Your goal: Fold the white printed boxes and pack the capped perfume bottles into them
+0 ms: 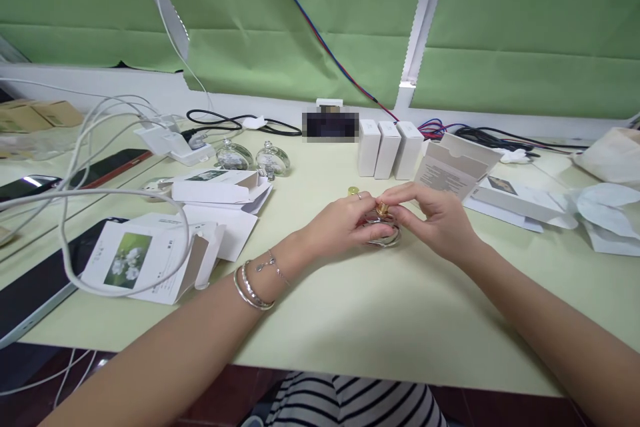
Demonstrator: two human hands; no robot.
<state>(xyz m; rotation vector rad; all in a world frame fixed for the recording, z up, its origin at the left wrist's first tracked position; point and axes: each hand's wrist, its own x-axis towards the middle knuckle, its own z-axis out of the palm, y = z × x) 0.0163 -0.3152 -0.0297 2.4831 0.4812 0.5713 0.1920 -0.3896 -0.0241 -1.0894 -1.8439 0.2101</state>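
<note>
The desk (320, 320) spans the scene, its near middle bare around my forearms, which presumably gives both arms room to work close to the body. Opened cartons flank this space: a flower-printed carton (135, 263) lies on its side at the left with flaps spread, and a grey-flapped carton (455, 163) leans at the right, both likely pushed aside so as not to crowd the elbows. Three white boxes (389, 150) stand upright in a close row beyond my hands, a stance that probably saves surface. My left grip (343, 223) is closed around the round glass bottle (393, 239), which sits in front of me between the two hands; the fingers and thumb appear to steady its body, although whether its base touches the desk I cannot tell. My right grip (443, 217) comes in from the other side, thumb and forefinger pinched on the gold-coloured neck piece (383, 209), a fingertip hold that suits so small a part. Two similar clear bottles (273, 161) stand side by side at the back left, apparently kept clear of the handling. Smallest, a yellow-green piece (353, 191) shows just behind my left fingers, its nature mostly hidden.
</note>
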